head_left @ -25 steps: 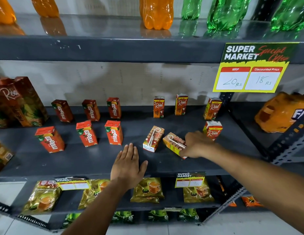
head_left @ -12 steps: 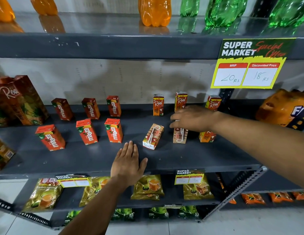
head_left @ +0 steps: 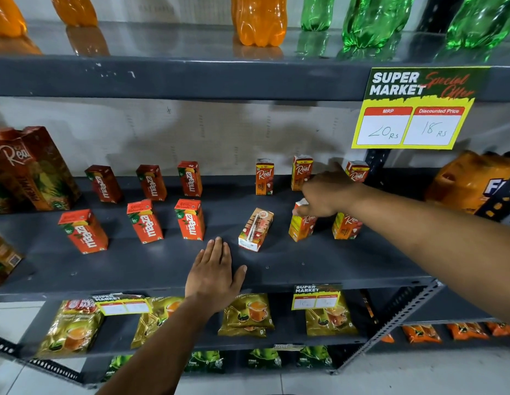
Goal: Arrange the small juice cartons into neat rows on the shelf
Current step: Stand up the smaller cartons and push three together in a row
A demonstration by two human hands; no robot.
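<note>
Our right hand [head_left: 326, 195] grips the top of an upright juice carton [head_left: 301, 225] just right of the toppled carton [head_left: 255, 229]; our left hand [head_left: 215, 273] lies spread flat on the shelf [head_left: 319, 266] before it.

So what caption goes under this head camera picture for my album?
Right hand stands a Real carton upright; left hand lies flat on the shelf.

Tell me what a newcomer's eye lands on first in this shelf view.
First the yellow price sign hanging from the upper shelf at right, beneath bright orange and green bottles. Then the right hand on the top of a front-row Real carton on the middle shelf, while one carton left of it lies tipped over.
</note>
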